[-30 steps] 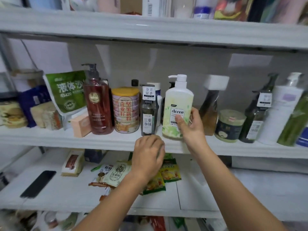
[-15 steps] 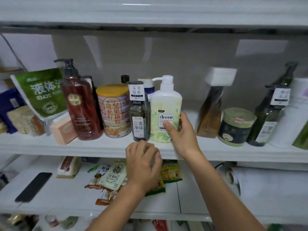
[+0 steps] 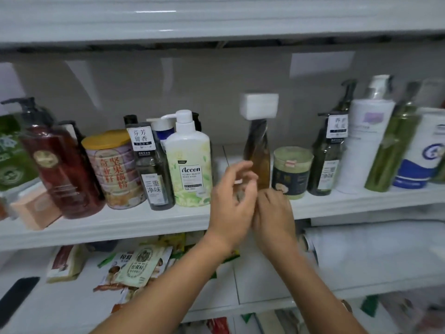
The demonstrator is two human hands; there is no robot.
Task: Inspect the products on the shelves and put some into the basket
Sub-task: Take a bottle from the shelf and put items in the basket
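On the middle shelf (image 3: 120, 225) stands the white and green Accen pump bottle (image 3: 190, 165), with no hand on it. To its right is an amber bottle (image 3: 258, 155) with a square white cap. My left hand (image 3: 231, 201) hovers between these two bottles, fingers loosely spread and holding nothing. My right hand (image 3: 274, 213) is beside it, touching it, back up, just below the amber bottle's base. Its fingertips are hidden and I see nothing in it. No basket is in view.
Left of the Accen bottle stand a dark labelled bottle (image 3: 154, 174), a yellow-lidded tin (image 3: 113, 169) and a red pump bottle (image 3: 60, 169). A green-lidded jar (image 3: 292, 169) and several tall bottles fill the right. Snack packets (image 3: 142, 263) lie on the lower shelf.
My right hand has let go of the Accen bottle and moved right toward the amber bottle. My left hand rose from the shelf edge and moved right too. The view shifted right.
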